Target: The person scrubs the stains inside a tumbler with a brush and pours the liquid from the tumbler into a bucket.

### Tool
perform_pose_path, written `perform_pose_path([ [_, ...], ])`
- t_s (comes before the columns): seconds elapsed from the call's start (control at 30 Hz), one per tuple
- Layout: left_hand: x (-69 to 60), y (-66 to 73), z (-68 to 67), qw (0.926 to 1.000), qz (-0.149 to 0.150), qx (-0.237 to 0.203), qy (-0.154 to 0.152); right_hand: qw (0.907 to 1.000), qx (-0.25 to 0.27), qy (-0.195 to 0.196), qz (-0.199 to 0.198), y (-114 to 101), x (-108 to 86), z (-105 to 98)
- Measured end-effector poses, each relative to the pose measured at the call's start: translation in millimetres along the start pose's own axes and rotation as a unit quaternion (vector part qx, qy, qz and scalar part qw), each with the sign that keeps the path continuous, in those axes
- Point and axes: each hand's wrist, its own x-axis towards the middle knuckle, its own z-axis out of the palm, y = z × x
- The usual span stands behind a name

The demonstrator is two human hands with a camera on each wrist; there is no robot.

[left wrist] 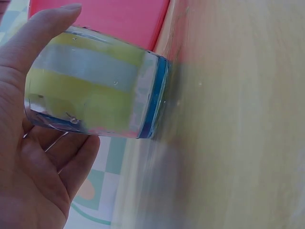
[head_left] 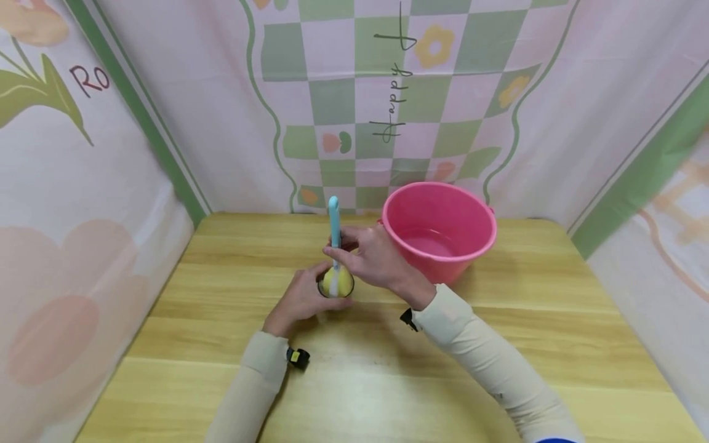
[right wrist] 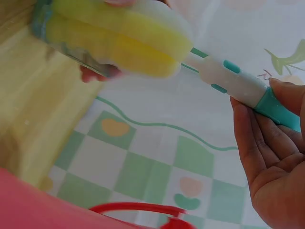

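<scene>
My left hand (head_left: 307, 295) grips a clear drinking glass (left wrist: 155, 98), its thumb on one side and fingers round the other. In the left wrist view, the glass's thick bluish base is close to the tabletop; contact is hard to judge. A yellow-and-white sponge bottle brush (right wrist: 124, 40) has its head in the glass, part of the sponge standing out of the mouth. My right hand (head_left: 376, 255) pinches the brush's turquoise handle (right wrist: 281, 112) between thumb and fingers, above the glass. Small drops show on the glass wall.
A pink bucket (head_left: 437, 212) stands right behind my right hand, with its red handle (right wrist: 138, 206) visible in the right wrist view. The wooden table (head_left: 360, 394) meets a patterned cloth (head_left: 332, 55) at the back. A blue edge (head_left: 556, 440) shows at the bottom right.
</scene>
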Motion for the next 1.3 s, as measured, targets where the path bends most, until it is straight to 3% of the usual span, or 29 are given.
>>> perform_pose_path([
  [0.2,-0.4,0.9,-0.3,0.9999,-0.003,-0.013,-0.004,0.9994,0.031,0.01,-0.015,-13,10.1,-17],
  [0.4,0.0,1.6,-0.4,0.9999,-0.007,-0.015,0.0,0.9994,0.027,0.016,-0.011,-18,14.2,-26],
  [0.9,-2.0,3.2,-2.7,0.9999,-0.006,-0.001,-0.013,0.9992,-0.034,-0.02,0.001,1,-2.4,2],
  [1.3,-1.2,2.3,-2.0,0.9998,-0.005,-0.019,-0.011,0.9996,0.012,0.011,-0.025,-12,14.0,-25],
])
